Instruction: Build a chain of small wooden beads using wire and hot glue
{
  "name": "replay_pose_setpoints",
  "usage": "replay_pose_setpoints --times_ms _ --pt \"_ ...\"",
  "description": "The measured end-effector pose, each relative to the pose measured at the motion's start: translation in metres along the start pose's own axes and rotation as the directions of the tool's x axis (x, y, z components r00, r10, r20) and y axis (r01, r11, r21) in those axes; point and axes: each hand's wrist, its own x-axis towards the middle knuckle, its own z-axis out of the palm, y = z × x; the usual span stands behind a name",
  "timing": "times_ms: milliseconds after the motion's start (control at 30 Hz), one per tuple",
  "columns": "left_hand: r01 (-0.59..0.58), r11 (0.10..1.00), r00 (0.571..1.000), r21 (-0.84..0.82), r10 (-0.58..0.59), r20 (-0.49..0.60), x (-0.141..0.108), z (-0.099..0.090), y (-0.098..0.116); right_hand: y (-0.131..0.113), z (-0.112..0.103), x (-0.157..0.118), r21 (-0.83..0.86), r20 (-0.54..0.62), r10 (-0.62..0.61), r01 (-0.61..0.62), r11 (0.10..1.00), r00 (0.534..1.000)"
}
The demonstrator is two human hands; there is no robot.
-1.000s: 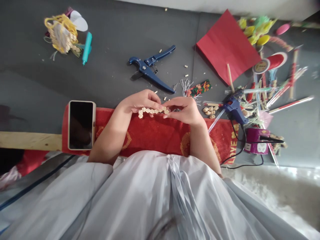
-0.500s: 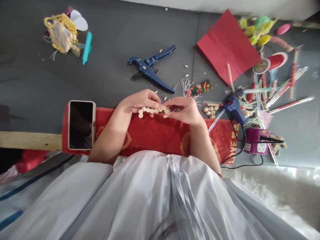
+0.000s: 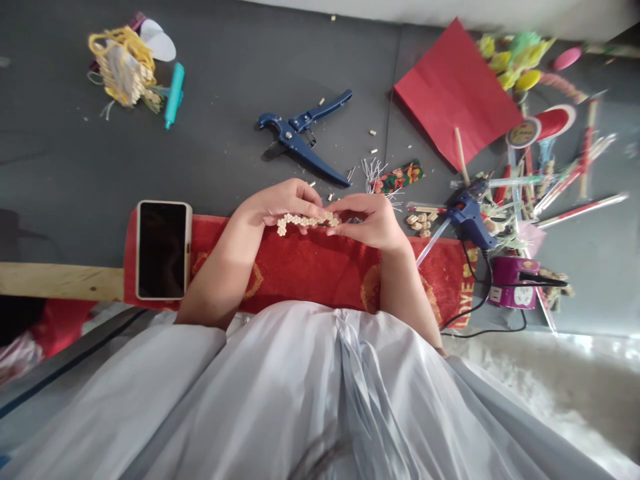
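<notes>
A cream beaded strip (image 3: 296,220) stretches between my two hands above a red towel (image 3: 315,267), its left end bent downward. My left hand (image 3: 295,205) pinches the strip near its middle from the left. At the strip's right end, my right hand (image 3: 364,219) closes thumb and fingers on it. Just beyond the hands are small cut pieces (image 3: 330,197) and a bundle of white wires (image 3: 374,175) beside a floral strip (image 3: 401,176).
Blue cutters (image 3: 305,137) lie open behind my hands. A phone (image 3: 163,250) rests at the towel's left. To the right are a blue glue gun (image 3: 470,217), red paper (image 3: 453,93), a ribbon spool (image 3: 543,125) and a purple box (image 3: 515,281). A teal marker (image 3: 174,95) lies far left.
</notes>
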Motion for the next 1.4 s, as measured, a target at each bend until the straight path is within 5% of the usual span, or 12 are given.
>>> replay_pose_setpoints --times_ms 667,1400 --pt "-0.018 0.998 1.0 0.059 0.016 0.023 0.0006 -0.0028 -0.0023 0.0033 -0.003 0.0015 0.01 0.039 -0.163 0.163 0.987 0.986" --pt "-0.046 0.99 0.999 0.134 0.043 0.021 0.0016 -0.0049 -0.0037 0.003 -0.0077 0.0022 0.055 0.108 -0.11 0.104 0.993 0.988"
